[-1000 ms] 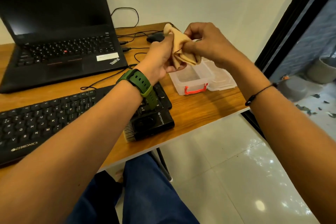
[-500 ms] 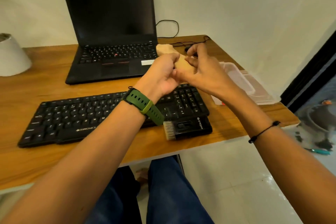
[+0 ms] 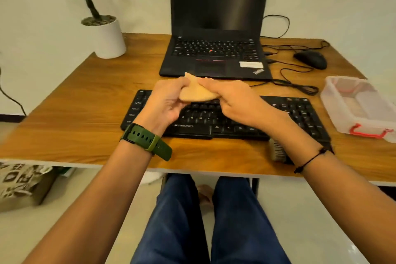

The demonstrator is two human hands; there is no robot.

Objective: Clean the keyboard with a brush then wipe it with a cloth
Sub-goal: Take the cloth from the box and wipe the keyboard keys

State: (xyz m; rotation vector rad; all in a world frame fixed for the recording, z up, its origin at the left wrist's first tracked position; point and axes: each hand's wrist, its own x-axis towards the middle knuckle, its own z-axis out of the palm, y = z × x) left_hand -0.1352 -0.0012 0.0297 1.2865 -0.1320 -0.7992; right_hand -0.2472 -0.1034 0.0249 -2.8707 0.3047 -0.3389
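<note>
From the head view, the left hand (image 3: 166,103) and right hand (image 3: 233,100) both pinch a folded tan cloth (image 3: 196,92) just above the black desktop keyboard (image 3: 295,113). The bristle brush (image 3: 276,150) lies set down at the keyboard's near right, so brushing looks finished and wiping is still to do. The clear plastic box with red handle (image 3: 362,109) at the right appears empty.

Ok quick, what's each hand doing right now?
Left hand: closed on the cloth, pinching one end.
Right hand: closed on the same cloth, pinching the other end.
</note>
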